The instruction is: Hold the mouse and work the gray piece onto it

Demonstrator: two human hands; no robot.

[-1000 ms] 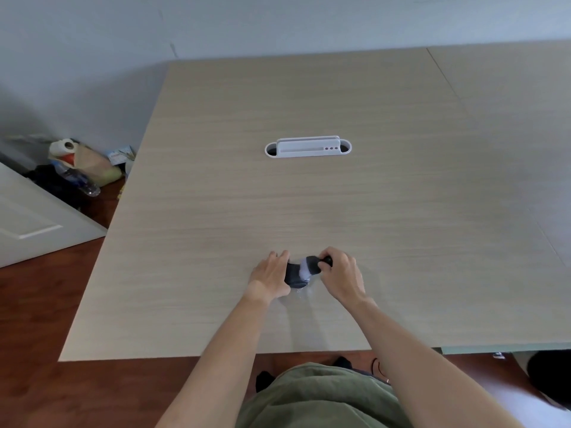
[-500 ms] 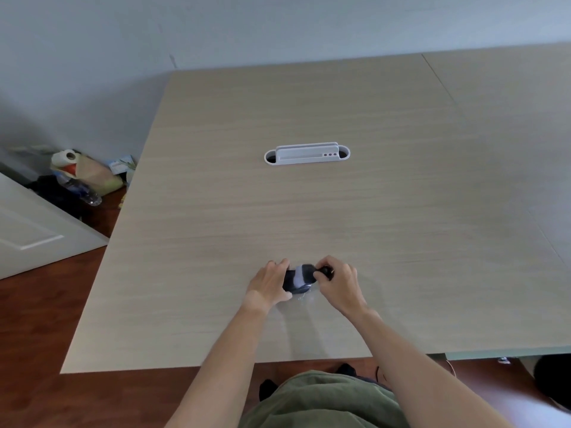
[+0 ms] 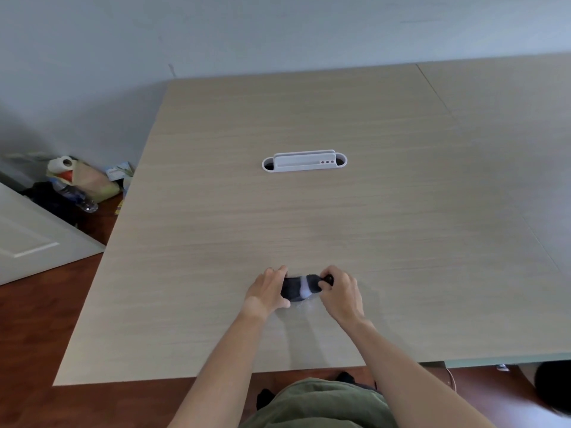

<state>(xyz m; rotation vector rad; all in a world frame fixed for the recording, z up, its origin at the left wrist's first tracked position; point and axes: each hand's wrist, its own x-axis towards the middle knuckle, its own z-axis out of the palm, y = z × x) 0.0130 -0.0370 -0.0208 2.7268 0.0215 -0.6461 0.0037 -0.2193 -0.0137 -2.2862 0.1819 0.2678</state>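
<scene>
A small dark bundle of cloth with a pale grey band [image 3: 301,288], like a rolled sock, lies on the light wooden table [image 3: 309,217] near its front edge. My left hand [image 3: 268,291] grips its left end with curled fingers. At the right end my right hand [image 3: 340,293] pinches the dark cloth between thumb and fingers. Both hands hide part of the bundle.
A white oval cable-port insert [image 3: 304,161] sits in the table's middle. A second tabletop [image 3: 509,97] joins at the right. On the floor at the left lie bags, a paper roll and a bottle [image 3: 74,183], beside a white door [image 3: 27,236].
Both hands stay on the bundle at the same spot and seem to have closed in on it a little. The view tilted slightly downward.
</scene>
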